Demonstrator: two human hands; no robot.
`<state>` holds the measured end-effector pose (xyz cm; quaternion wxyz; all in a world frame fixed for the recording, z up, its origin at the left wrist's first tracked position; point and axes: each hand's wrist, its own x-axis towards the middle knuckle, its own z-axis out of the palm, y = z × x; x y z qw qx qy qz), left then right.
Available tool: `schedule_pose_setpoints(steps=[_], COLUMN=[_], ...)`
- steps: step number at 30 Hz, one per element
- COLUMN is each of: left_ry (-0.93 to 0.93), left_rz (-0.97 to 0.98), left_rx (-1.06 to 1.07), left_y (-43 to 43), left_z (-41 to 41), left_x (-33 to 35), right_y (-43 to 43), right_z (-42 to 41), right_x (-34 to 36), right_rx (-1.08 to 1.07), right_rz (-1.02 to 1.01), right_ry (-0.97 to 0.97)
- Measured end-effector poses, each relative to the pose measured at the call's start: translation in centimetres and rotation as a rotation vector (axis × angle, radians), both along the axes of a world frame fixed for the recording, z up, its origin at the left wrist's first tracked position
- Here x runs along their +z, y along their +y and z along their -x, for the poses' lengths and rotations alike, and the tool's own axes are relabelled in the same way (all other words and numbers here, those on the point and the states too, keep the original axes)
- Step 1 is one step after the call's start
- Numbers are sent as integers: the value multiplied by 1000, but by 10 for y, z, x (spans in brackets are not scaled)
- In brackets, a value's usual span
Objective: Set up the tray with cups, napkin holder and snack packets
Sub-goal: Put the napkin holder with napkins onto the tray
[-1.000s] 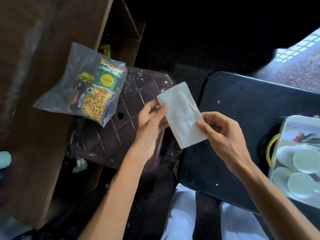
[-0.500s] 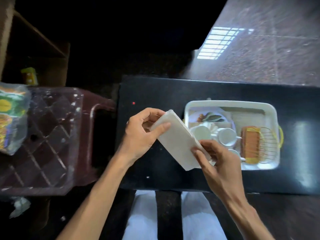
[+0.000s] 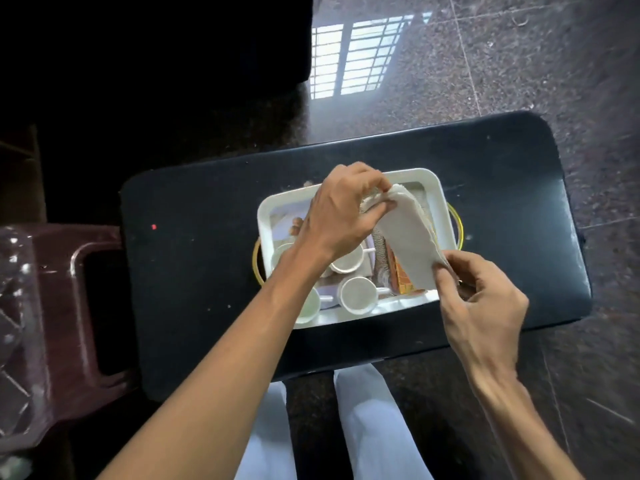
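A white tray [image 3: 437, 188] with yellow handles sits on a black table [image 3: 194, 271]. Several white cups [image 3: 356, 295] stand in its near left part. A wire napkin holder [image 3: 401, 277] with an orange-brown side stands in the right part. Both hands hold a stack of white napkins [image 3: 407, 237] slanted over the holder. My left hand [image 3: 341, 213] pinches the stack's far end. At the near end, my right hand [image 3: 481, 299] grips the stack. No snack packets are in view.
A dark red plastic stool [image 3: 65, 306] stands left of the table, with clear plastic [image 3: 14, 271] on it. Polished stone floor lies beyond and to the right. My white-trousered legs [image 3: 367, 427] are under the table's near edge.
The view swung right from the stool and snack bag to the tray. Both hands carried the napkin stack from the table's left side to above the napkin holder in the tray.
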<state>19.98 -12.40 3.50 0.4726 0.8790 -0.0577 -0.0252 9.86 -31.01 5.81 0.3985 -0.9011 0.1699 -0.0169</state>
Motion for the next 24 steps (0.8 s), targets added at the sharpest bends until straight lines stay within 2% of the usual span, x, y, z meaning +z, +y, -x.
schedule_pose_setpoints(steps=[4, 9, 13, 17, 21, 24], left_ry=[-2, 89, 154, 119, 11, 10], left_rz=[-18, -58, -31, 25, 55, 62], left_rx=[-67, -125, -139, -160, -190, -182], left_y=[-32, -56, -69, -72, -70, -70], left_z=[-21, -32, -32, -37, -41, -44], left_x=[-15, -39, -48, -43, -33, -32], right_y=[-15, -19, -21, -29, -37, -40], right_z=[-1, 2, 5, 3, 0, -3], right_x=[-11, -30, -39, -29, -18, -19], right_rx=[-36, -33, -8, -22, 9, 23], right_rz=[112, 151, 159, 156, 134, 119], right_ry=[5, 11, -81, -174, -146, -110])
